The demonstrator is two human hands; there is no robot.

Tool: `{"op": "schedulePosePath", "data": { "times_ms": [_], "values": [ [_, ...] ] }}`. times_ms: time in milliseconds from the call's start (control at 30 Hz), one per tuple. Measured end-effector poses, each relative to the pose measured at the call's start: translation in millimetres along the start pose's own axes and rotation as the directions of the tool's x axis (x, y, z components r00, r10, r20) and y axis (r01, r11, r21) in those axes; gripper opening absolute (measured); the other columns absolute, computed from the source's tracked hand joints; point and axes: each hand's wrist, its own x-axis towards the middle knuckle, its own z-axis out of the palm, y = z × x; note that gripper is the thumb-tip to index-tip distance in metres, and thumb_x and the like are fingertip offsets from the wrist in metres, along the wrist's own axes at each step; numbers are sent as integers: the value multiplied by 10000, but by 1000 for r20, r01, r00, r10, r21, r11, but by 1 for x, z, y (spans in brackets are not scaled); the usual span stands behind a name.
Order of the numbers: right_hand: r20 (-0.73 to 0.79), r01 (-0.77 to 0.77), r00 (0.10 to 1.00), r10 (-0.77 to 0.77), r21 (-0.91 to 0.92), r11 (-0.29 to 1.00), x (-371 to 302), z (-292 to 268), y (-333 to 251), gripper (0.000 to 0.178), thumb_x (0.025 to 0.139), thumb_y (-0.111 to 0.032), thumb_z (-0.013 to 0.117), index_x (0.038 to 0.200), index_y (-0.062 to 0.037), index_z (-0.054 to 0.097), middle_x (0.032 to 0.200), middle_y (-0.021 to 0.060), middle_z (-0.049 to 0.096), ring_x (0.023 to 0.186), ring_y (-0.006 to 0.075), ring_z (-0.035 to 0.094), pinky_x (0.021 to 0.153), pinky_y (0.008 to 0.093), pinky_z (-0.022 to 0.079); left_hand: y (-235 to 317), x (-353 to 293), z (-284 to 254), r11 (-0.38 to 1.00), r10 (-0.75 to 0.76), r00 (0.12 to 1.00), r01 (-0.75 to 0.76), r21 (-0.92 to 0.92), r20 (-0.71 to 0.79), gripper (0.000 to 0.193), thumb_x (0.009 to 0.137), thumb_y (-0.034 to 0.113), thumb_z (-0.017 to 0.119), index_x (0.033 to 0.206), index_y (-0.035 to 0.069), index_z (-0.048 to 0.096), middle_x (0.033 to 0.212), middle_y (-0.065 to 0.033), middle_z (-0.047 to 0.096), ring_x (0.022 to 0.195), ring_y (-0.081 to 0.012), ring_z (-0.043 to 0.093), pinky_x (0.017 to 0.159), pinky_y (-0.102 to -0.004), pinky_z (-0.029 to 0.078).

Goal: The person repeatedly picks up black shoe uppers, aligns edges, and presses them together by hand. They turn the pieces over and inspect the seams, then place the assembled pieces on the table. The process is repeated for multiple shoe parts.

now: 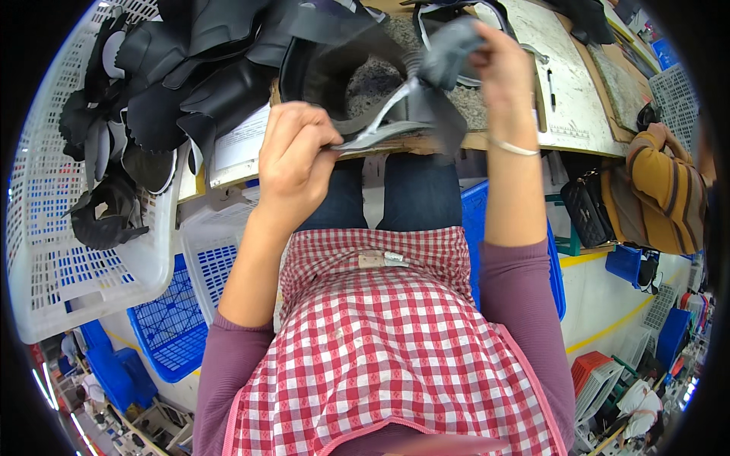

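Between my hands, over the table's near edge, a black shoe upper [403, 114] with a pale grey lining is stretched out, partly smeared by motion. My left hand [295, 156] pinches its lower left edge between thumb and fingers. At the upper right, my right hand [503, 72] grips the raised dark grey end of the same upper, its fingers closed. Beyond it, more black upper pieces lie on a speckled grey slab [468, 102]. To the left is a heap of black leather upper pieces [220, 38], some with scalloped edges.
A white plastic crate [72, 292] holding black pieces stands at the left, with a blue crate [163, 327] below. On the table [566, 125] lie a pen [551, 87] and a printed sheet [242, 144]. Another person's striped sleeve [661, 178] and a black bag [589, 211] are at the right.
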Motion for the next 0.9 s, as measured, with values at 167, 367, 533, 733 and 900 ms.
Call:
{"op": "schedulePosePath", "data": {
  "times_ms": [167, 367, 533, 733, 900],
  "values": [
    [460, -416, 824, 331, 96, 904, 21, -82, 31, 196, 941, -239, 777, 980, -64, 696, 845, 34, 640, 767, 130, 568, 652, 258, 449, -7, -19, -5, 910, -339, 941, 330, -251, 7, 239, 786, -82, 764, 982, 5, 661, 1028, -96, 647, 953, -217, 648, 826, -324, 537],
    [432, -566, 808, 401, 379, 733, -55, -112, 36, 285, 1011, -228, 658, 1188, -7, 685, 1110, 182, 736, 1093, 200, 695, 815, 305, 597, -24, -25, -10, 623, -577, 805, 544, -562, 139, 359, 842, -90, 760, 1168, 39, 683, 1065, -37, 646, 990, -115, 628, 855, -261, 526],
    [725, -175, 393, 566, -545, 820, -120, -72, 41, 331, 1047, -309, 629, 1135, -2, 715, 966, 82, 779, 881, 123, 715, 755, 242, 548, -14, -14, -22, 780, -487, 864, 497, -380, 131, 304, 742, -154, 761, 977, 40, 761, 969, -16, 615, 894, -107, 581, 745, -252, 452],
    [709, -386, 663, 240, 49, 921, -104, -41, 46, 302, 1079, -269, 590, 1179, -14, 716, 791, -17, 643, 676, 58, 498, 616, 212, 401, 8, 1, -46, 911, -371, 929, 365, -191, 7, 330, 638, -179, 727, 903, 17, 743, 907, -41, 583, 867, -160, 584, 728, -284, 460],
    [675, -272, 729, 113, 134, 953, -95, -5, 42, 373, 1080, -218, 579, 1406, -43, 626, 906, 0, 644, 712, 46, 482, 610, 201, 382, 18, 5, -50, 972, -224, 975, 223, 70, 7, 316, 590, -163, 676, 832, 38, 707, 865, -42, 579, 865, -231, 564, 706, -324, 474]
  ]
}}
